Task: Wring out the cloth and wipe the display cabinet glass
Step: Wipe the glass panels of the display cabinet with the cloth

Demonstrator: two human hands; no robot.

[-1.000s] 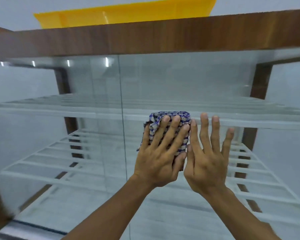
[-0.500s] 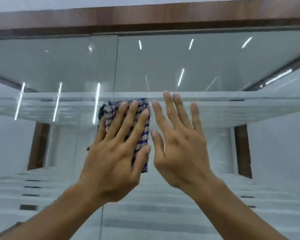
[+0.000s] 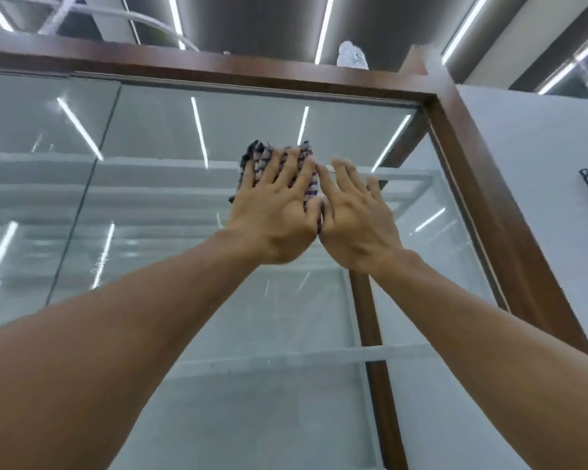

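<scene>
Our left hand (image 3: 275, 212) flat on the cloth (image 3: 262, 151) against the cabinet glass (image 3: 170, 273), our right hand (image 3: 357, 215) just beside it on the right, both high on the pane, shelves (image 3: 143, 195) behind the glass, cabinet frame (image 3: 472, 171) above and along the right

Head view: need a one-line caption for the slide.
Wiping high: left hand presses a checked cloth flat on the cabinet glass near the top wooden frame; right hand open beside it.

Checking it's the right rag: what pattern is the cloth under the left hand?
The cloth is blue-and-white checked, clearest in the head view.
</scene>
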